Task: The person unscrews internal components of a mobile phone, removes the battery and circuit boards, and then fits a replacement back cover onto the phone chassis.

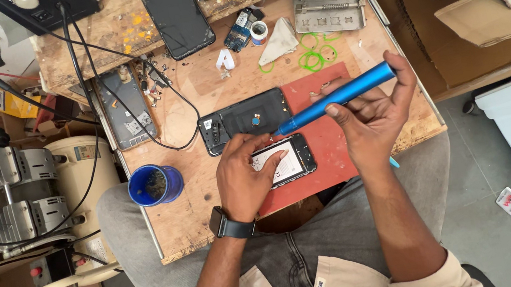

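My left hand [243,176] lies flat on an opened phone [295,157] with a white battery showing, pinning it to the red mat [323,95]. A black watch is on that wrist. My right hand [371,118] grips a blue electric screwdriver [337,96], whose tip points down-left to the phone's upper left corner. Just behind the phone lies its black back cover [244,118], inner side up.
On the wooden board [196,200] are a blue cup [154,185], a grey phone frame [124,110] with a black cable, a dark phone [175,13], green rubber bands [312,56], a metal jig [328,9], and a tape roll [259,29]. A compressor [37,191] stands left, cardboard boxes [481,12] right.
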